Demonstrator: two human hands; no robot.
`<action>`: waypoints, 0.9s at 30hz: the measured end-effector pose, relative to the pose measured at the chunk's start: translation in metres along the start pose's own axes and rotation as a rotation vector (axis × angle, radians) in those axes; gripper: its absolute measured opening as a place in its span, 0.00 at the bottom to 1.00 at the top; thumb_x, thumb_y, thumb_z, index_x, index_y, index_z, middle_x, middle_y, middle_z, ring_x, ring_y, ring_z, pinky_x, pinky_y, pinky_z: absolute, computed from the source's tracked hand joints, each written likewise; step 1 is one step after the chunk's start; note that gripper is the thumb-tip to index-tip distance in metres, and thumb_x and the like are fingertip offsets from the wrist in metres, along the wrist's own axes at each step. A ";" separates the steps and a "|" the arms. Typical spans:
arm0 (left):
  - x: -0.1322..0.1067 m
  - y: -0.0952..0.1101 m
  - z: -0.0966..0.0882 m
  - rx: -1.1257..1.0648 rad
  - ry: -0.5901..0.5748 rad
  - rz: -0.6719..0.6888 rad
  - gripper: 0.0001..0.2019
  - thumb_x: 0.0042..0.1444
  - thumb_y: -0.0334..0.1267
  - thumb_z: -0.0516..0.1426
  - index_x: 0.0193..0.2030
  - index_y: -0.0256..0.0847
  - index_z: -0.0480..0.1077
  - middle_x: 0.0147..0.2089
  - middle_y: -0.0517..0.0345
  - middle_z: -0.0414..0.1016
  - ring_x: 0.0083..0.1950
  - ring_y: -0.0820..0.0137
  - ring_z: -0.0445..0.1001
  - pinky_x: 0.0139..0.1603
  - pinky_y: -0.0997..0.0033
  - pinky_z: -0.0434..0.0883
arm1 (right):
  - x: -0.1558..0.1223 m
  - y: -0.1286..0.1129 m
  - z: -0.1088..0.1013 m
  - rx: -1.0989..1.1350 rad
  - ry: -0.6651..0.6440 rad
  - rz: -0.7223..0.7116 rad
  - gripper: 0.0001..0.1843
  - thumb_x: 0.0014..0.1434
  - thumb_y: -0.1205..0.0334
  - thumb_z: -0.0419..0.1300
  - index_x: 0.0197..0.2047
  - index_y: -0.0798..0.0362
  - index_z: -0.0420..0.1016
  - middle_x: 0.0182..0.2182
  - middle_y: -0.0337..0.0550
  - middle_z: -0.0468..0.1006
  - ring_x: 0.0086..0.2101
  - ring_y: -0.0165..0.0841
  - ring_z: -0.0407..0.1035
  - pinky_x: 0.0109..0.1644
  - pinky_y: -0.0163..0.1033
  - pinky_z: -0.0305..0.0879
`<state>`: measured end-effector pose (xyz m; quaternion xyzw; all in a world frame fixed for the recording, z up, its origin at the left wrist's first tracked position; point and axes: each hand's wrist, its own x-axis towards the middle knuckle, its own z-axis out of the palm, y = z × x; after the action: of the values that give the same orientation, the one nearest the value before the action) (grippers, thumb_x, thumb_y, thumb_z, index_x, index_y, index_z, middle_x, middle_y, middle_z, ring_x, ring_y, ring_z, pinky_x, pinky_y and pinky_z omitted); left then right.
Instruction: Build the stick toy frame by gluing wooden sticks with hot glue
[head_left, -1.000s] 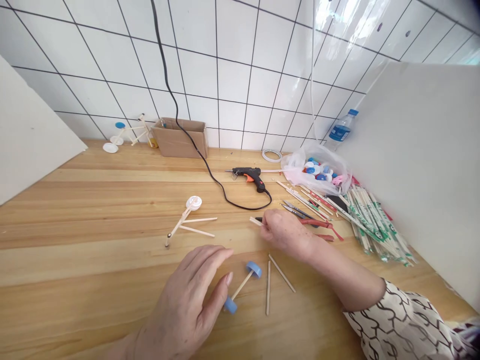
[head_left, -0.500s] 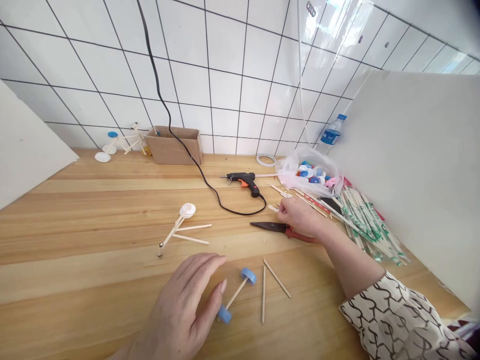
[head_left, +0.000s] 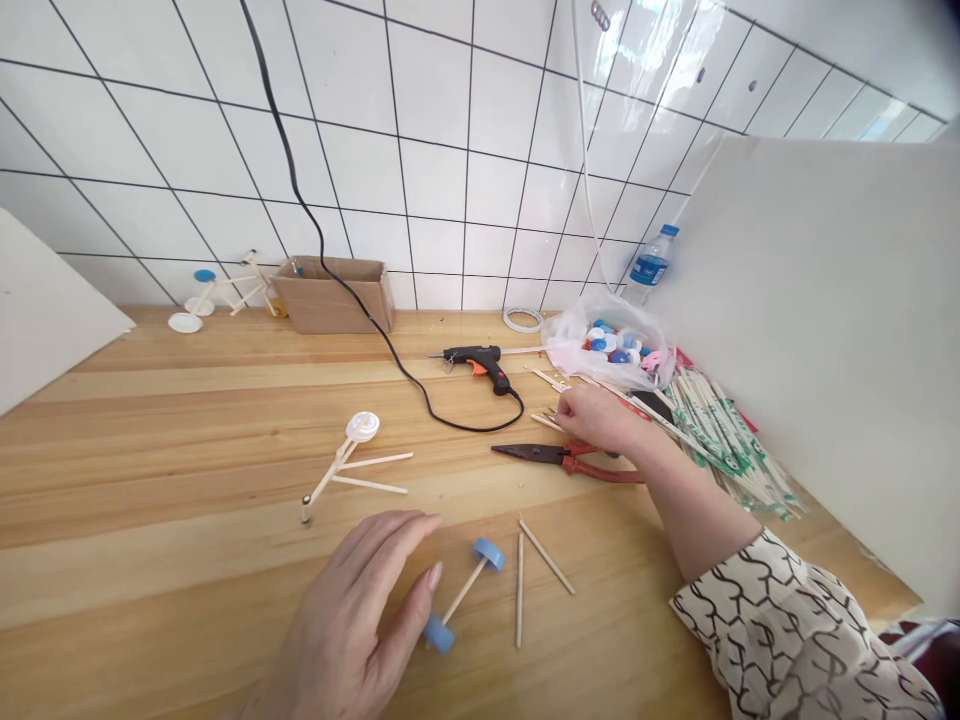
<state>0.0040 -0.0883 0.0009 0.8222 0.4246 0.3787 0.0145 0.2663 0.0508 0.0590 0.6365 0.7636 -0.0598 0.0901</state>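
Observation:
My left hand [head_left: 360, 610] rests low over the table, fingers stretched and thumb apart, holding nothing. Beside its thumb lies a wooden stick [head_left: 465, 590] with a blue bottle cap [head_left: 488, 554] at each end. Two loose sticks [head_left: 519, 590] are to the right of that. Fingers curled down, my right hand [head_left: 596, 415] is at several short stick pieces [head_left: 546, 422]; what its fingertips hold, if anything, is hidden. Just below it are red-handled pliers [head_left: 532, 454]. A stick frame with a white cap [head_left: 363, 427] lies left of centre.
A black glue gun [head_left: 476, 362] lies mid-table, its cord trailing up the wall. Further back are a cardboard box [head_left: 334, 300], a tape roll [head_left: 523, 319], a bag of caps [head_left: 570, 345] and a water bottle [head_left: 651, 265]. Wrapped chopsticks [head_left: 727, 435] lie near the right white panel [head_left: 810, 330].
The whole view has shifted slightly, so things appear further left. My right hand has moved a little away from the pliers, showing more of their handles. My left hand stays open beside the blue caps.

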 end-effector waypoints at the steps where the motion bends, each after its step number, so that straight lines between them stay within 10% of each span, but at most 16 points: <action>1: 0.000 0.000 0.000 0.005 -0.001 0.002 0.13 0.60 0.34 0.51 0.51 0.37 0.63 0.44 0.50 0.73 0.46 0.66 0.73 0.46 0.69 0.72 | -0.002 0.004 -0.005 0.002 0.023 0.026 0.10 0.54 0.69 0.53 0.31 0.57 0.77 0.32 0.47 0.79 0.32 0.33 0.70 0.30 0.32 0.55; 10: 0.000 0.000 0.001 0.042 0.003 0.021 0.12 0.62 0.36 0.49 0.50 0.37 0.63 0.43 0.50 0.74 0.44 0.67 0.73 0.45 0.70 0.73 | 0.006 0.060 -0.003 0.042 0.083 0.178 0.10 0.54 0.67 0.55 0.34 0.57 0.78 0.34 0.46 0.80 0.34 0.32 0.71 0.33 0.31 0.58; 27: 0.000 0.000 0.000 0.003 0.027 -0.001 0.12 0.60 0.37 0.51 0.50 0.40 0.65 0.42 0.52 0.75 0.42 0.66 0.76 0.43 0.69 0.74 | 0.003 0.051 -0.003 0.043 0.028 0.226 0.11 0.52 0.67 0.56 0.33 0.55 0.80 0.33 0.46 0.80 0.33 0.33 0.71 0.31 0.31 0.58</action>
<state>0.0042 -0.0877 0.0008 0.8170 0.4256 0.3889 0.0078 0.3162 0.0638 0.0625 0.7211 0.6868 -0.0566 0.0719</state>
